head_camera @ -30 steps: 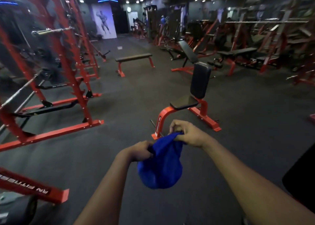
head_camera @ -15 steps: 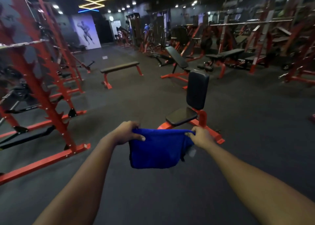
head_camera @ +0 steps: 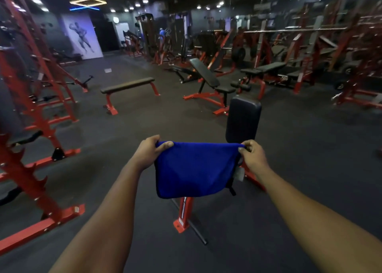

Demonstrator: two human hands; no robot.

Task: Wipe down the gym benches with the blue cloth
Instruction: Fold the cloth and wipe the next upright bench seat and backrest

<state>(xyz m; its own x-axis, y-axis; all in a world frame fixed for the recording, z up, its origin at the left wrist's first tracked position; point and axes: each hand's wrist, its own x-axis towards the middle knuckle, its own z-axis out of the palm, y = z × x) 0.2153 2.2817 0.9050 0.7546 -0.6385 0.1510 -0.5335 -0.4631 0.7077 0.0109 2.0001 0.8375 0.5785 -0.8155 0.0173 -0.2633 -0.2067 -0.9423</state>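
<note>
A: The blue cloth (head_camera: 194,169), bunched a second ago, is now stretched flat and hangs in the air, with the left hand (head_camera: 149,151) and right hand (head_camera: 252,155) each pinching a top corner.

B: So no wiping yet?

A: None. The upright seat bench (head_camera: 243,119) just behind it looks like the first target; the flat bench (head_camera: 128,85) waits well beyond.
</note>
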